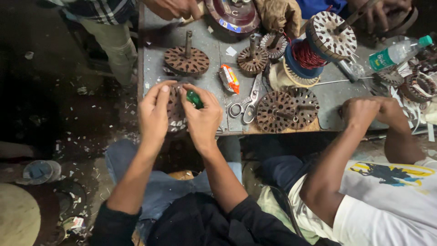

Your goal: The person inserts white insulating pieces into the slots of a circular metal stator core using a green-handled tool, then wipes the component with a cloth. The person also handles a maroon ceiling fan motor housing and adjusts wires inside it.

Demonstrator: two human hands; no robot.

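My left hand [154, 111] grips the left edge of a round, slotted, rusty-brown motor core [174, 111] at the near edge of the grey worktable [211, 86]. My right hand [202, 117] is closed around a tool with a green handle [194, 99], held against the core's top right. Most of the core is hidden between my two hands.
More slotted cores with shafts [186, 59] [251, 58] [287, 109] lie on the table, with scissors [246, 107], an orange packet [230, 78], a red wire spool [306, 57] and a plastic bottle [395, 54]. A person in a white shirt [387, 200] works at right; another person stands at the top left.
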